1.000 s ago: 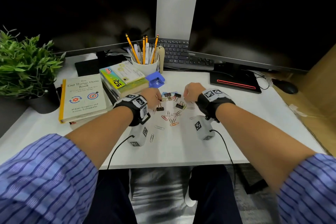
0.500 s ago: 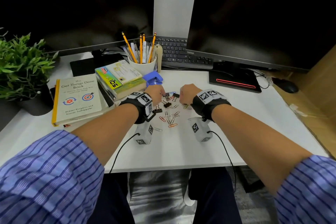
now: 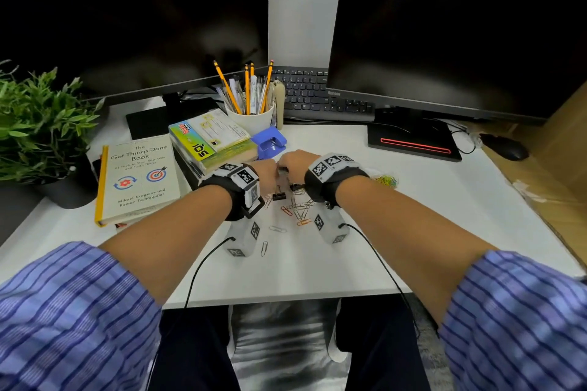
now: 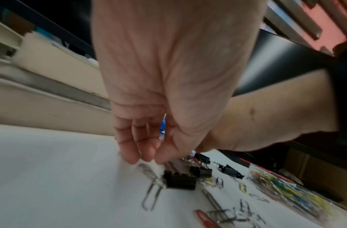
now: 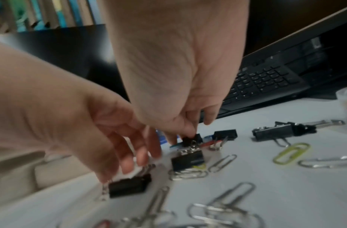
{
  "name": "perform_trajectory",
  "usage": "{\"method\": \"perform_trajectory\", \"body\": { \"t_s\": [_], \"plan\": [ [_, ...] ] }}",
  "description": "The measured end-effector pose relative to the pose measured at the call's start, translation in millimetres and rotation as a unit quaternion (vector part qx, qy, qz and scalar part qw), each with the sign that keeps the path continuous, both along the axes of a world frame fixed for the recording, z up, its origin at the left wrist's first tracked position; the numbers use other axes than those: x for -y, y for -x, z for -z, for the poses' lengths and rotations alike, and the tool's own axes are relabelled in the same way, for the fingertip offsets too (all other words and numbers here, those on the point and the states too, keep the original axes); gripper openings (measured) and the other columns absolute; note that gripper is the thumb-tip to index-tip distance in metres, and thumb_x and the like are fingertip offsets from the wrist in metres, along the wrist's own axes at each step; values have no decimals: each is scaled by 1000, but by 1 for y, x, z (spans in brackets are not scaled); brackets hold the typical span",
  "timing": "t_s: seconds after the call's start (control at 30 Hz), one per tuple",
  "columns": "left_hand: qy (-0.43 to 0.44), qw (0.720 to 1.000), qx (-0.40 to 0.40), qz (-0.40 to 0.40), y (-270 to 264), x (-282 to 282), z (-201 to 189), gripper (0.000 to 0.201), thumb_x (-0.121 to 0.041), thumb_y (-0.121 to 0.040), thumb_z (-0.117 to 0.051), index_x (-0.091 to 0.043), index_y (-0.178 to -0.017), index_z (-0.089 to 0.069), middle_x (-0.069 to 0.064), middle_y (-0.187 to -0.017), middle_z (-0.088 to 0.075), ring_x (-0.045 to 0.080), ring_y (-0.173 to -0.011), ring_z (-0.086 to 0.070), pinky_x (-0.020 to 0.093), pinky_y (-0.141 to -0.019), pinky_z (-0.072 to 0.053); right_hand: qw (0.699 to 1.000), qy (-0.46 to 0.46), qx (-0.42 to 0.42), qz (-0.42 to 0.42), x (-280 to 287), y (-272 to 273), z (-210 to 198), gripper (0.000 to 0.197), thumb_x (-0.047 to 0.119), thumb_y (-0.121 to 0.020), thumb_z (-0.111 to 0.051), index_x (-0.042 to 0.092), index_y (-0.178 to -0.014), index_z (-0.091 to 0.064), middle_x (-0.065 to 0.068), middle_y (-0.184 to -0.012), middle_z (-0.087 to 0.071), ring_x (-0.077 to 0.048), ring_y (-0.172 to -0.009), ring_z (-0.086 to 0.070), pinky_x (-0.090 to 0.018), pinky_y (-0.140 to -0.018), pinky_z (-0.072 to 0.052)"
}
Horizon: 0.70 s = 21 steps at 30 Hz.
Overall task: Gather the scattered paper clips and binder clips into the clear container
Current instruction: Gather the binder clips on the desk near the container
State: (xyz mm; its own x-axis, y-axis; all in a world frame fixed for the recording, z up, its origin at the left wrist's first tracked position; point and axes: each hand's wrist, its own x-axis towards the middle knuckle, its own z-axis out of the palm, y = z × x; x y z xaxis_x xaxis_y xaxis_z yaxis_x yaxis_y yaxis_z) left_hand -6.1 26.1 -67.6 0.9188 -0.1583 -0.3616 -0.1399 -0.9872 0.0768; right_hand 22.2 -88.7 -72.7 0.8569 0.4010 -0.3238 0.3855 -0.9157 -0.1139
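Fingertips of right hand pinch small black binder clip; left hand, fingers relaxed and holding nothing, hovers over another black binder clip; lift straight, avoiding tangled wire paper clips.

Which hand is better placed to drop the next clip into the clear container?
Right. The right hand seems to pinch a black binder clip, and the clear container sits to its right; the left hand is farther off.
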Motion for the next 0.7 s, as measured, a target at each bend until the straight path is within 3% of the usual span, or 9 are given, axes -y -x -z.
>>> {"method": "perform_trajectory", "body": {
  "t_s": [0.07,0.13,0.23,0.3,0.4,0.47,0.57,0.63,0.7],
  "plan": [
    [-14,999,15,-32,4,-6,-3,40,-10,-91,-52,-1,-130,-46,12,-128,-52,28,-119,-53,29,-90,-47,1000,-20,-8,-19,-1,18,-14,37,10,-92,-46,19,-125,-61,-4,-120,-62,-26,-106,-60,-36,-97,-48],
    [-30,999,8,-36,10,-9,-6,47,-14,-87,-57,-4,-132,-45,12,-134,-50,28,-123,-52,33,-98,-46,999,-23,-26,-40,1,26,-20,40,6,-91,-46,18,-125,-62,-4,-124,-61,-26,-108,-59,-37,-98,-48],
    [-33,999,-35,-12,20,-7,-12,38,-15,-84,-58,-12,-121,-52,10,-121,-57,23,-93,-63,25,-68,-47,997,-12,-41,-59,9,34,-27,44,-1,-86,-47,19,-121,-66,-2,-122,-64,-23,-110,-59,-32,-97,-48],
    [-18,997,-71,-8,25,-4,-15,43,-15,-80,-62,-18,-122,-49,11,-114,-60,22,-77,-57,21,-56,-42,998,-31,-25,-53,16,40,-34,44,-2,-86,-46,18,-120,-67,-3,-122,-65,-21,-112,-58,-29,-97,-46],
    [11,994,-104,-28,30,-7,-15,81,-27,-53,-69,-22,-130,-44,5,-103,-57,23,-81,-56,27,-72,-50,1000,-11,1,-8,32,43,-38,36,3,-87,-50,14,-117,-66,-5,-121,-63,-24,-113,-58,-29,-95,-47],
    [32,994,-97,-36,32,-10,-10,86,-29,-45,-66,-20,-128,-44,3,-99,-58,23,-77,-55,29,-73,-50,998,42,-11,38,46,47,-35,34,5,-83,-57,8,-117,-62,-10,-111,-65,-28,-104,-63,-35,-91,-53],
    [42,997,-66,-26,45,-3,-10,60,-18,-73,-66,-10,-128,-44,12,-119,-60,22,-85,-53,31,-73,-45,995,41,-43,86,64,54,-28,37,18,-71,-74,8,-104,-62,-9,-95,-68,-26,-87,-69,-37,-84,-57],
    [50,997,-49,-14,47,5,-7,45,-6,-87,-55,-5,-131,-44,15,-128,-56,24,-98,-55,31,-78,-45,993,20,-62,95,62,58,-23,46,21,-72,-78,6,-111,-60,-8,-104,-65,-25,-93,-64,-32,-85,-53],
    [77,996,-41,-11,47,13,-4,43,-1,-88,-52,-4,-131,-47,13,-126,-57,26,-106,-57,30,-84,-46,995,1,-56,85,52,62,-17,46,18,-76,-75,5,-118,-61,-8,-117,-62,-25,-102,-60,-30,-85,-48]
  ]
}}
